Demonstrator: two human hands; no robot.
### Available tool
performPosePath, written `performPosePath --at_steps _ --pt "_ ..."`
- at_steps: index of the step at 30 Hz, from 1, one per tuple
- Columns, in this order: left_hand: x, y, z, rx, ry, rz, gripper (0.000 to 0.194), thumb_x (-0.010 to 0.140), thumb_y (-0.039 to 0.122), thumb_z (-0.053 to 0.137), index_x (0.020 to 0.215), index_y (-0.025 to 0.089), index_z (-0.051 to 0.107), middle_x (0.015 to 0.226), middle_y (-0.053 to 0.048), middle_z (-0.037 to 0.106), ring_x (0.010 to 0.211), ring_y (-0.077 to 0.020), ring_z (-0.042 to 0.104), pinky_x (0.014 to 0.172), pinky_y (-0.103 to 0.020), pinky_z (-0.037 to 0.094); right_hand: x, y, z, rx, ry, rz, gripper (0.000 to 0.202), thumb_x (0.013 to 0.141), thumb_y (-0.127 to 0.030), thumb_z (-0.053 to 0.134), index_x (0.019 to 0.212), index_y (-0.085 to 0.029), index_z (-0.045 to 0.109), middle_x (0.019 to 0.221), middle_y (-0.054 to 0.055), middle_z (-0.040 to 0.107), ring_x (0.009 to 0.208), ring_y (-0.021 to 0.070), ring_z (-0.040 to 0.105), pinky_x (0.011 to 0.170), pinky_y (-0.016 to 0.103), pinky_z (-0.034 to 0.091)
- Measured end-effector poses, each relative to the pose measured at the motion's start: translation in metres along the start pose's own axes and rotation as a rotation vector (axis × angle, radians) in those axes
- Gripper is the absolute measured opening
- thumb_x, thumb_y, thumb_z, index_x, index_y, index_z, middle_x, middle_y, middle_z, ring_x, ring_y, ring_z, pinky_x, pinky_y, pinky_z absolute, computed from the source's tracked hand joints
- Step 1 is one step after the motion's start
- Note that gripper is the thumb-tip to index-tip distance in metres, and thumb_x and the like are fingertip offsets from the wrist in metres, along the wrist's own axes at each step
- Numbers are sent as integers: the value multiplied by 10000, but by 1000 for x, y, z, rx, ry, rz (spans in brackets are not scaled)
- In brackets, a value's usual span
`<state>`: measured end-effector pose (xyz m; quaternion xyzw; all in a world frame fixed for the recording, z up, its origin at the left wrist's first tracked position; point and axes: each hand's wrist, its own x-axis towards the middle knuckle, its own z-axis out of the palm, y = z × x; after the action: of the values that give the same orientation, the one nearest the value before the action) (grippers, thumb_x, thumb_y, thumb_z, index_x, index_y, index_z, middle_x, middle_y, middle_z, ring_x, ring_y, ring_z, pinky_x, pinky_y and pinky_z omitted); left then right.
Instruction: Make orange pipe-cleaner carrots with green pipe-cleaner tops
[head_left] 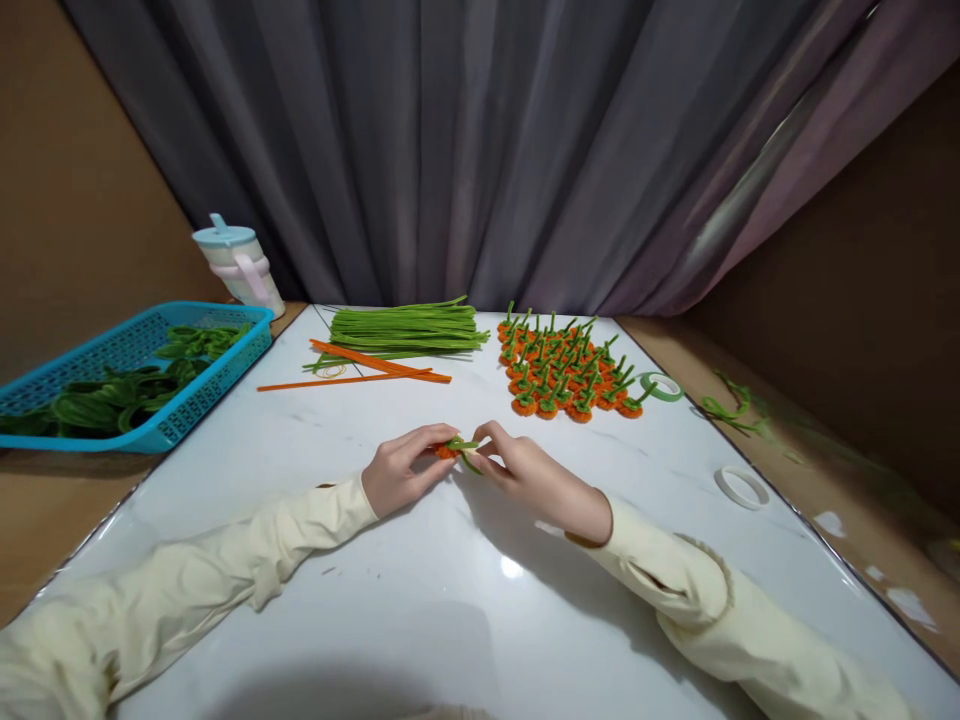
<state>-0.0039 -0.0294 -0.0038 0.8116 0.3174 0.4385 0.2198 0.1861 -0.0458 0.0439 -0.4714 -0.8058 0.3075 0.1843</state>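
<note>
My left hand (pixel 403 470) is closed, its fingers and thumb pinching a small fuzzy orange pipe-cleaner piece (pixel 448 451) above the white table. My right hand (pixel 534 476) is closed too, thumb and fingertips gripping a green pipe cleaner (pixel 471 462) that sits against the orange piece. Fingertips partly cover both. Beyond my hands lies a bundle of green pipe cleaners (pixel 409 328), with loose orange pipe cleaners (pixel 375 362) in front. Several orange pieces with green stems (pixel 570 365) stand grouped to the right.
A blue basket (pixel 214 395) with green leaf-like pieces (pixel 112 395) is at the left, and a lidded cup (pixel 244 270) behind it. On the right lie a green tape roll (pixel 670 387), a white tape roll (pixel 742 488) and green scraps (pixel 731 408). A grey curtain (pixel 442 150) hangs behind.
</note>
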Motion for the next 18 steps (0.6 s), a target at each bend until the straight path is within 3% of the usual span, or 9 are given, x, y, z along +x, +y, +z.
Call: performPosePath --at_steps 2,6,14,18 --pt "0 -1 0 19 11 33 211 812 214 541 1007 153 597 1025 -106 649 942 -179 618 820 -288 543 -1 3 9 -51 50 -61 269 907 -208 333 1158 -143 408 768 63 644 583 146 543 545 241 384" --pt "0 -2 1 59 44 89 194 811 198 542 981 145 620 1013 -118 656 920 -186 630 821 -297 542 -2 7 20 -170 103 -173 300 864 -118 375 1159 -161 410 860 86 629 623 157 581 571 251 410" --pt "1 0 0 109 50 154 225 819 154 513 1013 162 626 1043 -107 647 937 -176 622 867 -280 510 -4 -1 18 -299 79 -215 277 821 -26 346 1060 -130 438 833 75 585 531 128 514 509 240 375" --pt "1 0 1 108 76 180 207 813 137 520 988 149 631 1027 -115 650 922 -178 628 862 -269 508 -3 1 19 -226 105 -250 274 846 -44 335 1081 -146 431 891 84 593 641 146 565 582 244 405"
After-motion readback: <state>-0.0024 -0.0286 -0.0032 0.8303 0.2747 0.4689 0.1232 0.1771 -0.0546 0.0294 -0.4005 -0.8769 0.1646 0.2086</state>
